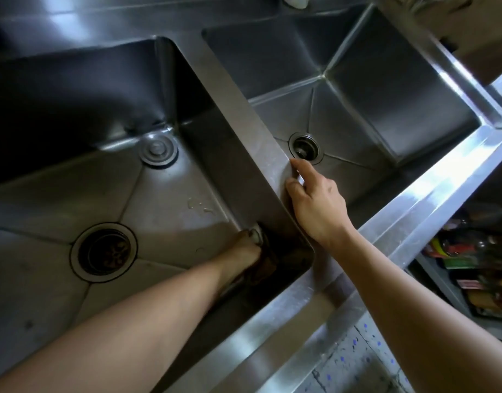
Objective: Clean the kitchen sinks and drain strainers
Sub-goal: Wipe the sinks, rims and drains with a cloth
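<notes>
Two steel sink basins lie below me, the left sink (pixel 59 194) and the right sink (pixel 372 89), split by a steel divider (pixel 244 114). My left hand (pixel 250 248) is down in the left basin's near right corner and grips a small pale pad (pixel 257 235) against the wall. My right hand (pixel 315 202) rests on the divider, fingers hooked over its edge. The left sink's drain (pixel 103 252) stands open and dark. A round strainer plug (pixel 158 150) lies on the basin floor behind it. The right sink's strainer (pixel 305 147) sits in its drain.
A few water drops (pixel 200 205) lie on the left basin floor. The steel counter rim (pixel 414 211) runs along the front. Below at right is a shelf of colourful packets (pixel 477 268). Speckled floor (pixel 357 361) shows at the bottom.
</notes>
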`<state>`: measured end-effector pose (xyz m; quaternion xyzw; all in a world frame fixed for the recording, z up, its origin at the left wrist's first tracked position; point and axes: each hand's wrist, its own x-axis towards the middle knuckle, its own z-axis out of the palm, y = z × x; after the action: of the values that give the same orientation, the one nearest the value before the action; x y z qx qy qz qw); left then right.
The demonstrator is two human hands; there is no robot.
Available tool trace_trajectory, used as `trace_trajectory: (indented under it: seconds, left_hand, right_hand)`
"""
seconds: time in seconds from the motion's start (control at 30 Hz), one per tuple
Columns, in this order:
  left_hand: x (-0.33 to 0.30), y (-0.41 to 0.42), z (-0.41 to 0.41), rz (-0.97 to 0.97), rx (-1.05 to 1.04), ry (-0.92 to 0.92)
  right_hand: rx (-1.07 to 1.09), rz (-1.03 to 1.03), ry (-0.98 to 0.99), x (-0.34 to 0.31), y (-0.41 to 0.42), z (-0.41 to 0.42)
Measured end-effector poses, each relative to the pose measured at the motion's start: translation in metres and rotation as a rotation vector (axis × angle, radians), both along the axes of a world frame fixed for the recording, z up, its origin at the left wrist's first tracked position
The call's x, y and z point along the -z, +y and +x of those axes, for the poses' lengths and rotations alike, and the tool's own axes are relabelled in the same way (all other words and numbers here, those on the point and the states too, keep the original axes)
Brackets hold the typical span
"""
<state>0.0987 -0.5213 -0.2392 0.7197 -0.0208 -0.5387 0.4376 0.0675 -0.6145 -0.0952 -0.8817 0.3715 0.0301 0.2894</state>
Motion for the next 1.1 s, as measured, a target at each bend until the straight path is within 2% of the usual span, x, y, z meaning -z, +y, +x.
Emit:
trace_trajectory:
  seconds: [0.23,0.37,0.43,0.5,0.6,0.7,0.83,1.0,1.1]
  left_hand:
    - [-0.026,0.022,0.011,-0.140,0.077,0.102]
    - [-0.032,0.032,0.022,-0.208,-0.048,0.108]
    - [-0.034,0.037,0.036,-0.167,-0.152,0.027]
    - [-0.029,0.039,0.061,-0.058,-0.175,-0.140]
    - [-0.016,0.042,0.107,0.183,-0.074,-0.468]
    - [0.000,0.046,0.139,0.246,0.029,-0.689]
    - [0.025,0.043,0.157,0.227,0.083,-0.822]
    - [0.050,0.030,0.151,0.360,0.281,-0.903]
    - [0.057,0.035,0.138,0.291,0.313,-0.941]
  right_hand:
    - [-0.005,-0.020,0.056,-0.003,0.004,0.002]
    - [-0.033,-0.002,0.071,-0.007,0.004,0.001]
    - [-0.046,-0.001,0.085,-0.008,0.004,-0.001]
    - [-0.063,0.000,0.083,-0.008,0.005,-0.001]
    - [-0.096,-0.031,0.072,-0.004,0.005,-0.001]
    - [-0.127,-0.111,0.086,0.003,0.004,-0.001]
    - [-0.143,-0.197,0.052,0.009,0.003,0.000]
    - [-0.147,-0.204,0.047,0.010,0.001,-0.001]
    - [-0.139,-0.213,0.054,0.010,0.003,0.000]
